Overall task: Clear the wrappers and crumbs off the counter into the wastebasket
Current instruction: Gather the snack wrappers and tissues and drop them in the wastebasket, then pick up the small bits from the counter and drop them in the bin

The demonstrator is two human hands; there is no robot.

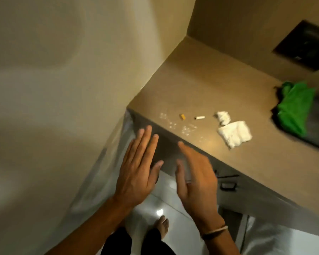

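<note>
Both empty hands (166, 173) hover before crumbs (175, 124).

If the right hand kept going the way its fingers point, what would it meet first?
Probably the counter's front edge: the right hand points up-left with its fingertips near that edge. Past it lie the crumbs. Depth is unclear, so it may pass below.

Counter (201, 85), crumbs (175, 124), tissues (235, 134), green cloth (295, 109)
</note>
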